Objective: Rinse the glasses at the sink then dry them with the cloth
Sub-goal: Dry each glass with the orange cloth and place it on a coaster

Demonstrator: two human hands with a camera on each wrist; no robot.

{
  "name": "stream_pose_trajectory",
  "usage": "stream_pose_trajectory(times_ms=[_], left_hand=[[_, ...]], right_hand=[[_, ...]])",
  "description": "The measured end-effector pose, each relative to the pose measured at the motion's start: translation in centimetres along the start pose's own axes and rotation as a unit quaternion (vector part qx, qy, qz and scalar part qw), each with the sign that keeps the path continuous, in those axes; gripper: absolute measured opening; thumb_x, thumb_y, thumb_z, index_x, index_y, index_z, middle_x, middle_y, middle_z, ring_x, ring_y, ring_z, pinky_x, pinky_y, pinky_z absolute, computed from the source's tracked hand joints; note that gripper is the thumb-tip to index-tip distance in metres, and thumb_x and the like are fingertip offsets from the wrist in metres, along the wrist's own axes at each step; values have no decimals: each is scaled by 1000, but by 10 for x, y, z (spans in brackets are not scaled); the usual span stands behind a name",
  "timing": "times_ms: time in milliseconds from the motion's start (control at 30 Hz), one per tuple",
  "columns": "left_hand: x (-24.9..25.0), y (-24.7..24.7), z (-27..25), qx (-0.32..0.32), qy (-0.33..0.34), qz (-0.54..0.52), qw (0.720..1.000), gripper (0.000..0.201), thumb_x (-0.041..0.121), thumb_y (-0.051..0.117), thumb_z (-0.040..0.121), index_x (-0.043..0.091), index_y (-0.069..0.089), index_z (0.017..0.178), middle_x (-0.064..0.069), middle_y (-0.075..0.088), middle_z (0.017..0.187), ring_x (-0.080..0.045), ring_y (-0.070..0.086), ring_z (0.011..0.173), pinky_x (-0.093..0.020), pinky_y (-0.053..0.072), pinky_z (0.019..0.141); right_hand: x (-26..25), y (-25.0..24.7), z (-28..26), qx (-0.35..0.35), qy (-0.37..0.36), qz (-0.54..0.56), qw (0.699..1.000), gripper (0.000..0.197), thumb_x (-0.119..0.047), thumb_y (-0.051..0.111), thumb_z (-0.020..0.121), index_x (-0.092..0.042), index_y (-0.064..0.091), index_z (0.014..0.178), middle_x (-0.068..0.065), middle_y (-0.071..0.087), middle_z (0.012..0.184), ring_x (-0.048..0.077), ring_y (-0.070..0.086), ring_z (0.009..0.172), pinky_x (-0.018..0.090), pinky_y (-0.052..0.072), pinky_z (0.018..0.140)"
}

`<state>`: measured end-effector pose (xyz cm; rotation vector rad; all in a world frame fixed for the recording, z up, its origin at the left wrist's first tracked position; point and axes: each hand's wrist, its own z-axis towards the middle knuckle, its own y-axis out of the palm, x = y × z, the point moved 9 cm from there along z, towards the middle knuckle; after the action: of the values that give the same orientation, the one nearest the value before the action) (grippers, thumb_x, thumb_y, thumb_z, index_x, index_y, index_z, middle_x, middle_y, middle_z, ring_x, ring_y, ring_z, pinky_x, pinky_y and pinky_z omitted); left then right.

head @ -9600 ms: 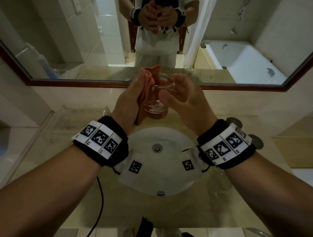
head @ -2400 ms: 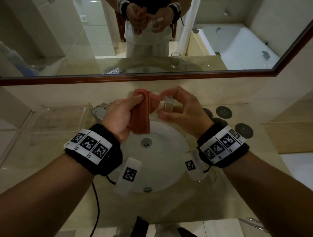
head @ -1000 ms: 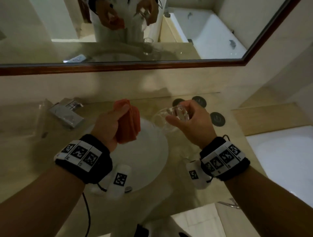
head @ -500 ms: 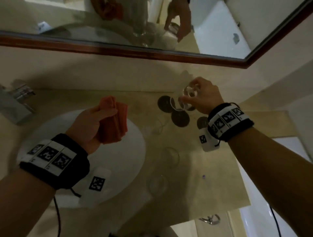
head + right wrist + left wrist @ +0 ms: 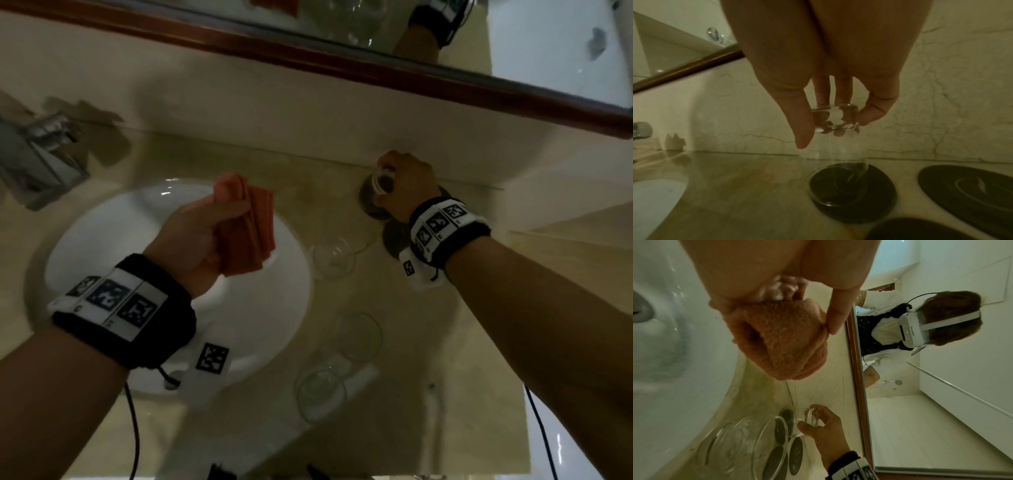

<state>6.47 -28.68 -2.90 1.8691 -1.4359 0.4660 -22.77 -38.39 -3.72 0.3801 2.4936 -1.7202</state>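
My right hand [image 5: 394,181] pinches the thick base of a clear glass [image 5: 838,154] with thumb and fingertips. The glass is upside down, its rim down on a dark round coaster [image 5: 879,203] at the back of the counter by the wall. In the head view the glass [image 5: 378,185] is mostly hidden under the hand. My left hand [image 5: 233,212] grips a folded orange cloth [image 5: 260,233] above the white sink [image 5: 257,325], well apart from the glass. The cloth [image 5: 781,340] bulges out of the left fist.
Three more clear glasses [image 5: 334,253] [image 5: 359,335] [image 5: 320,394] stand on the counter between sink and right arm. Two more dark coasters [image 5: 966,186] [image 5: 920,230] lie right of the held glass. A chrome tap [image 5: 37,161] is far left, the mirror frame [image 5: 308,51] above.
My right hand drew the glass away from the cloth, carried it right and back, and lowered it upside down onto the coaster. The left hand stayed over the sink with the cloth.
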Motion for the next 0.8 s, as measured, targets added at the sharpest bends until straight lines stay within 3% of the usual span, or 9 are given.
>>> stream_pose_trajectory(times_ms=[133, 333, 433, 533, 633, 700, 800], left_hand=[[2, 11, 6, -12, -2, 1, 1000, 53, 24, 60, 83, 5, 61, 132, -19, 66, 99, -33, 68, 77, -41, 61, 65], [-5, 36, 25, -16, -14, -9, 1000, 39, 19, 55, 95, 6, 63, 130, -12, 73, 92, -27, 73, 73, -43, 60, 70], [-11, 53, 33, -23, -25, -7, 999, 37, 16, 54, 95, 5, 62, 130, -13, 72, 100, -25, 74, 76, -40, 61, 63], [-16, 63, 38, -29, -25, -8, 999, 40, 15, 54, 95, 4, 60, 133, -15, 71, 114, -27, 74, 87, -41, 62, 68], [-18, 66, 39, -27, -24, -2, 999, 39, 14, 54, 95, 4, 60, 132, -15, 71, 107, -27, 74, 81, -40, 61, 62], [-18, 65, 38, -26, -23, 10, 999, 41, 15, 54, 95, 4, 59, 134, -19, 68, 110, -30, 72, 79, -38, 59, 56], [-20, 56, 37, -26, -17, 15, 999, 46, 19, 60, 90, 5, 59, 133, -18, 69, 102, -32, 71, 72, -37, 57, 55]], right_hand=[[9, -2, 2, 19, 20, 18, 999, 62, -18, 78, 81, -14, 51, 137, 17, 56, 132, 38, 57, 116, 49, 41, 108], [14, 3, -1, 50, 21, 34, 998, 60, -23, 76, 83, -17, 50, 137, 14, 56, 133, 37, 58, 115, 43, 39, 108], [21, 6, -5, 53, 30, 51, 997, 65, -26, 73, 86, -20, 45, 144, 14, 51, 139, 38, 52, 119, 41, 35, 107], [23, 5, -12, 78, 32, 82, 993, 80, -39, 76, 81, -21, 39, 150, 13, 41, 150, 40, 43, 131, 44, 30, 112], [0, -9, -41, 135, -21, 97, 986, 78, -53, 69, 78, -18, 47, 144, 13, 46, 144, 40, 41, 132, 46, 34, 110], [-28, -8, -64, 98, -89, 108, 985, 72, -54, 69, 82, -17, 51, 141, 11, 52, 138, 34, 47, 128, 47, 40, 108], [-59, 21, -87, -59, -159, 69, 983, 77, -55, 71, 83, -23, 43, 147, 4, 53, 141, 24, 54, 125, 43, 47, 104]])
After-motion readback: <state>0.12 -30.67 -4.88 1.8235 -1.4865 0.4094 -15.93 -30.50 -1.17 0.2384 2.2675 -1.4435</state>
